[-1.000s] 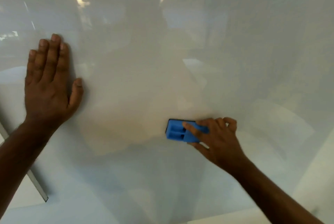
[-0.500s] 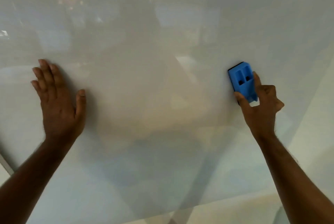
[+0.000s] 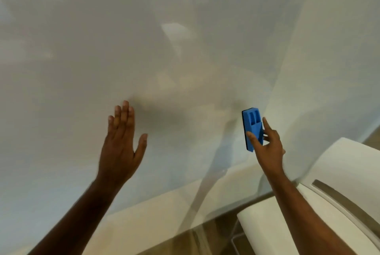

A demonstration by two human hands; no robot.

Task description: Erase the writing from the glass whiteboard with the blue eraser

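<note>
The glass whiteboard fills most of the head view; no writing shows on it, only pale reflections. My right hand holds the blue eraser upright between thumb and fingers, near the board's right edge. Whether the eraser's dark pad touches the glass I cannot tell. My left hand is raised in front of the lower middle of the board, fingers straight and together, thumb spread, casting a soft shadow to its right.
A white chair with a curved back stands at the lower right, close under my right arm. The board's bottom edge runs above a cream wall strip, with brown floor below.
The view has swung right and down, bringing the chair and floor in. My left hand has moved rightward and lifted from the glass. The eraser has dropped lower at the board's right side.
</note>
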